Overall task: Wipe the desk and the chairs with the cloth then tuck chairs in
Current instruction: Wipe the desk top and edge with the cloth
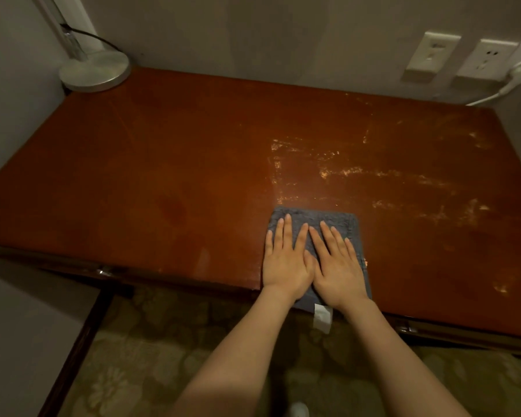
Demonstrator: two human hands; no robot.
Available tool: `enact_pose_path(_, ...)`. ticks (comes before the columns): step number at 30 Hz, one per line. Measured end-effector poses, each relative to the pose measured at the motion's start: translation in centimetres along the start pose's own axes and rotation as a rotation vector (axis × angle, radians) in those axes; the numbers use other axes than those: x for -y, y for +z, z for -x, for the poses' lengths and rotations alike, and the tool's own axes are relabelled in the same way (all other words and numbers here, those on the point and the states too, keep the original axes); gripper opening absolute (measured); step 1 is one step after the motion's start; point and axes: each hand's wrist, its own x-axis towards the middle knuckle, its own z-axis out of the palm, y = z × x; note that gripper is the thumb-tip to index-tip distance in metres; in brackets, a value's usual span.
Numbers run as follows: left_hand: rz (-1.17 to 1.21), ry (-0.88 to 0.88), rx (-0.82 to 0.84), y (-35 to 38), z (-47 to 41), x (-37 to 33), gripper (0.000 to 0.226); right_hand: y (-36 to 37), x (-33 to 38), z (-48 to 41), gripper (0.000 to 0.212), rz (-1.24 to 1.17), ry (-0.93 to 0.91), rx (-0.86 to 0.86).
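Grey folded terry cloth [340, 219] sits on the red-brown wooden worktop [163, 176] at its near edge, long axis pointing away from the person. Both hands, left hand [285, 266] and right hand [339, 269], press flat on the cloth, fingers straight, gripping nothing. Scuffed surface lies beyond the cloth and to its right, so likely push that way.

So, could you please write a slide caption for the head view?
Left hand and right hand press a grey cloth flat at the near edge of the desk.

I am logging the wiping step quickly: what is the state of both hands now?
Left hand: open, fingers straight, pressing flat on the grey cloth.
Right hand: open, pressing flat on the same cloth.
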Motion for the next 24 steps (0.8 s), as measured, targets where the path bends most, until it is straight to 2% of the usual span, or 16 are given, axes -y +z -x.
enact_pose_path(6, 0.119, 0.073, 0.039, -0.7, 0.1, -0.8, 0.058, -1.0, -0.8, 0.6, 0.070, -0.040, 0.065, 0.010)
enact_pose_path(8, 0.233, -0.014, -0.038, -1.4, 0.5, 0.0, 0.061, -1.3, -0.2, 0.1, 0.074, -0.083, 0.098, -0.010)
enact_pose_path(11, 0.360, -0.197, -0.110, -2.0, 1.0, 0.5, 0.059, -0.8, 0.2, -0.1, 0.083, -0.032, 0.111, 0.049)
enact_pose_path(13, 0.498, -0.202, -0.129, -2.5, 1.1, 0.3, 0.048, -0.4, 0.3, -0.1, 0.082, 0.009, 0.123, 0.058)
enact_pose_path(16, 0.631, -0.072, -0.195, -3.6, 1.8, 0.6, 0.036, -0.4, 1.1, 0.4, 0.081, -0.047, 0.139, -0.056)
enact_pose_path(19, 0.684, 0.032, -0.270, -4.4, 3.7, 1.7, 0.030, -0.4, 3.0, 1.5, 0.078, -0.255, 0.149, -0.276)
enact_pose_path(22, 0.715, -0.004, -0.382, -5.4, 5.3, 5.1, 0.031, 0.0, 6.9, 1.8, 0.069, -0.319, 0.080, -0.417)
enact_pose_path(24, 0.707, -0.060, -0.441, -6.1, 6.0, 8.6, 0.034, 0.5, 10.4, 1.2, 0.064, -0.317, 0.015, -0.427)
